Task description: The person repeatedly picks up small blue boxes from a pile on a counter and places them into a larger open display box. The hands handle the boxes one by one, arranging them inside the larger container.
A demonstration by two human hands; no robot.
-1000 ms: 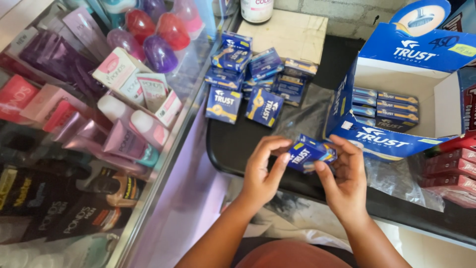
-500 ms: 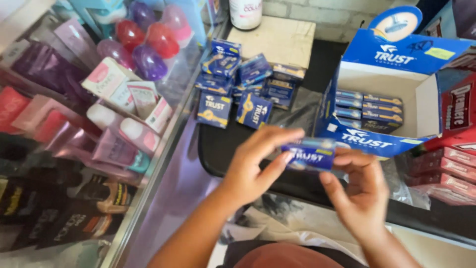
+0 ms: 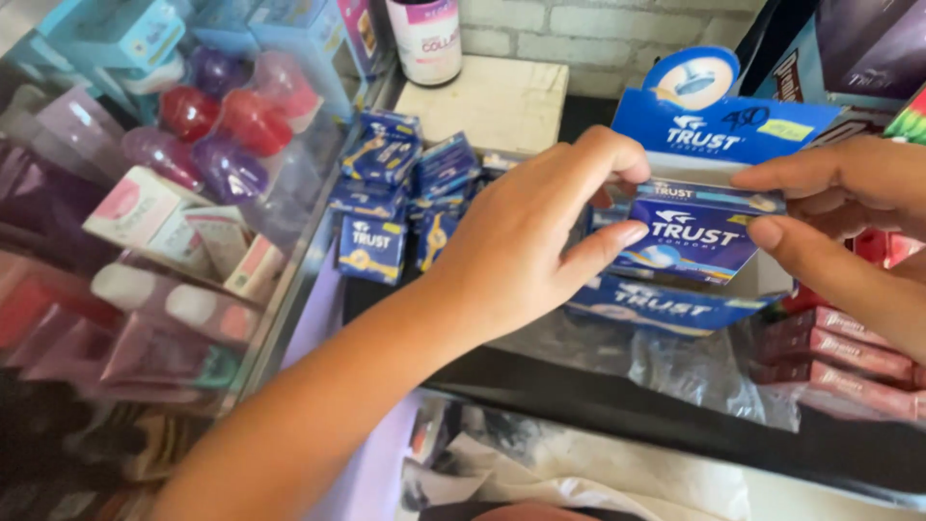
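Note:
My left hand and my right hand together grip a small blue packet, held face-on above the open blue display carton. The left thumb and fingers pinch its left end, the right thumb and fingers its right end. The carton's blue back flap stands behind the packet. My hands and the packet hide most of the carton's inside. A heap of similar small blue packets lies on the black tray to the left.
A glass display case on the left holds pink boxes, tubes and egg-shaped red and purple items. Red packets are stacked at the right. Clear plastic wrap lies below the carton. A white bottle stands at the back.
Both hands have lifted the blue packet up and to the right, from in front of the carton to over its opening. The view has shifted forward and down.

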